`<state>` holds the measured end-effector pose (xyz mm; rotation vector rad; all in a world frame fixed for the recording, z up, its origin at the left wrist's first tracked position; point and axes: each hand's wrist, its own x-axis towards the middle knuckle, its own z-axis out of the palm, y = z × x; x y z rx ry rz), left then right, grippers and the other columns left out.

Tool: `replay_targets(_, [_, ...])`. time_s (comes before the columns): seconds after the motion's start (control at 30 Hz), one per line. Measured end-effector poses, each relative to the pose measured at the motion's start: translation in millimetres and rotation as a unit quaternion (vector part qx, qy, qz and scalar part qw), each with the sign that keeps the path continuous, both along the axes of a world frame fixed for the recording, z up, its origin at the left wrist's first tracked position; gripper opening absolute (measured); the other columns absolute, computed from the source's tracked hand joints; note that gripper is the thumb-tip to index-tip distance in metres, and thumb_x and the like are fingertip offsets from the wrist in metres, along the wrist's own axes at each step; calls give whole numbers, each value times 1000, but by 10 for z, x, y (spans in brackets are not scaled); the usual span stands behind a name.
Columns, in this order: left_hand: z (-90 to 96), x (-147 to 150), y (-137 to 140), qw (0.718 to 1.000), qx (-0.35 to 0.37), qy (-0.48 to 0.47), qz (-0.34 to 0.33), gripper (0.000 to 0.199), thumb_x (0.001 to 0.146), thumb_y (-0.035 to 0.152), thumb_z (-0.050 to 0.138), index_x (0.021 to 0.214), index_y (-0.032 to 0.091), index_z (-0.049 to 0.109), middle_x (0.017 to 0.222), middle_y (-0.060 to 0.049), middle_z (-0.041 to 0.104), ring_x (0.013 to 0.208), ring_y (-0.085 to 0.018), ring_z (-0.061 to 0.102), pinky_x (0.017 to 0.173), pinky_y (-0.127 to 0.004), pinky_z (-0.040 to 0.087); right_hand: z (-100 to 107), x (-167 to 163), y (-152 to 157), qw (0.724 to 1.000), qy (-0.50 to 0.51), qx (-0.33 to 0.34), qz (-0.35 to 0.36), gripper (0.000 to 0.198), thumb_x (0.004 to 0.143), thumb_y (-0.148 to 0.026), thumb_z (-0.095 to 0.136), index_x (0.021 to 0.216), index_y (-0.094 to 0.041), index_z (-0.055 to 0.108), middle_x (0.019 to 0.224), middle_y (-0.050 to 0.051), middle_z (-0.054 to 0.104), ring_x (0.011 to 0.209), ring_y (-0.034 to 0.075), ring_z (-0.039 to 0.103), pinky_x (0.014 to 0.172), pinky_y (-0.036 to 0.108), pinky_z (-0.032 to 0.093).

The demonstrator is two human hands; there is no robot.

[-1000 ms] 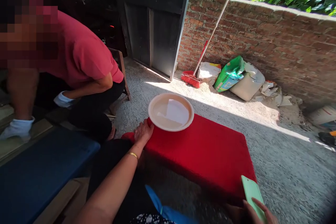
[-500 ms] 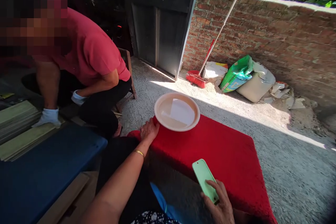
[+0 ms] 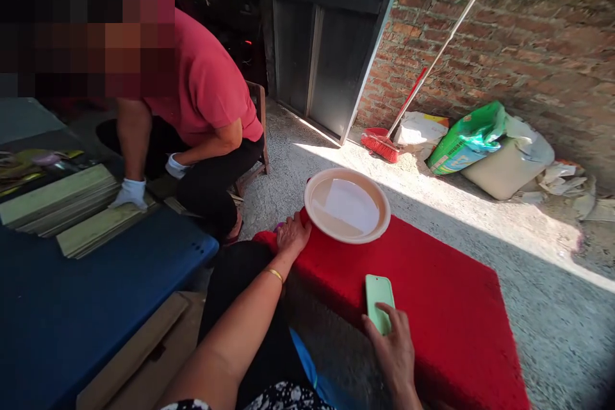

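Note:
My left hand (image 3: 293,235) lies over the near corner of the red-covered bench (image 3: 446,295), fingers loosely spread and partly hidden at the edge. Its thumb side is beside a pale plastic basin (image 3: 346,230) holding water that reflects light. A small purple bit shows behind this hand, too little to name. Towards the bench's front edge, my right hand (image 3: 394,339) has its thumb and fingers around the lower part of a phone (image 3: 378,288) in a light green case. The phone's back faces up, at or just above the red cloth.
On the left, a person in a red shirt presses a gloved hand (image 3: 129,195) on stacked strips (image 3: 103,224) on a blue table (image 3: 72,307). A cardboard box (image 3: 158,346) sits below. Beyond the bench are a broom (image 3: 384,146), sacks (image 3: 509,160) and a brick wall (image 3: 542,51).
The view has shifted left, so most things appear farther right. The green phone has turned from slanted to nearly straight in my right hand. My left hand stays beside the basin.

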<state>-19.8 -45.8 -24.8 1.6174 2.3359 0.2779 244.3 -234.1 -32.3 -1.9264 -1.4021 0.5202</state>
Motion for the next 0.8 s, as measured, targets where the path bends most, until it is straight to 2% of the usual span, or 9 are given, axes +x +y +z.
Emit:
replay_targets(0.1, [26, 10, -9, 1000, 2, -3, 0, 48, 99, 47, 41, 135, 18, 51, 121, -17, 65, 111, -31, 64, 92, -44, 48, 58, -739, 207, 984, 32, -23, 176, 29, 73, -44, 64, 96, -29, 72, 93, 3, 61, 74, 22, 65, 64, 32, 51])
replay_targets(0.17, [25, 15, -13, 1000, 4, -8, 2, 47, 99, 47, 42, 135, 18, 52, 121, -17, 65, 111, -31, 64, 93, -44, 47, 97, -799, 250, 974, 54, -26, 216, 28, 73, -42, 64, 97, -29, 73, 94, 2, 61, 76, 20, 66, 67, 30, 52])
replay_targets(0.23, [10, 18, -14, 1000, 8, -14, 3, 47, 98, 47, 42, 135, 19, 52, 120, -16, 65, 112, -31, 64, 94, -44, 46, 132, -513, 259, 983, 75, -21, 165, 34, 72, -51, 65, 95, -27, 73, 93, 4, 62, 81, 23, 66, 68, 32, 53])
replay_targets(0.4, [-30, 26, 3, 1000, 19, -12, 4, 47, 99, 49, 41, 130, 18, 55, 115, -16, 66, 108, -32, 64, 92, -45, 46, 266, 660, 357, 988, 23, -85, -128, 61, 58, -74, 68, 94, -26, 71, 96, 13, 66, 87, 37, 65, 69, 47, 51])
replay_targets(0.47, [-32, 30, 10, 1000, 15, -10, 3, 46, 98, 50, 41, 129, 18, 55, 115, -16, 66, 106, -32, 64, 91, -45, 46, 295, 780, 445, 982, -8, -105, -155, 62, 55, -76, 66, 92, -27, 71, 90, 14, 65, 80, 39, 64, 64, 50, 48])
replay_targets(0.53, [-27, 32, 11, 1000, 14, -13, 3, 45, 98, 49, 42, 128, 18, 56, 115, -16, 66, 106, -32, 64, 92, -46, 46, 275, 545, 541, 989, -16, -86, -121, 62, 57, -76, 63, 91, -24, 70, 85, 13, 63, 72, 37, 63, 62, 49, 47])
replay_targets(0.63, [-21, 34, 5, 1000, 19, -18, 4, 46, 99, 48, 40, 130, 18, 56, 117, -16, 66, 108, -32, 63, 93, -46, 45, 188, -243, 635, 999, 25, -44, 10, 55, 62, -69, 64, 94, -25, 71, 87, 6, 61, 69, 27, 62, 65, 41, 51])
replay_targets(0.73, [-24, 32, 3, 1000, 18, -18, 6, 47, 99, 49, 40, 133, 19, 54, 118, -16, 66, 109, -31, 63, 93, -45, 46, 149, -902, 622, 975, 74, -36, 205, 33, 72, -52, 67, 94, -29, 73, 92, 2, 61, 77, 21, 63, 66, 30, 51])
replay_targets(0.8, [-30, 30, 4, 1000, 16, -20, 6, 47, 99, 49, 40, 133, 19, 54, 118, -16, 66, 110, -31, 63, 93, -45, 46, 172, -957, 560, 962, 87, -37, 258, 29, 75, -47, 67, 94, -28, 74, 91, 2, 61, 78, 20, 64, 63, 27, 50])
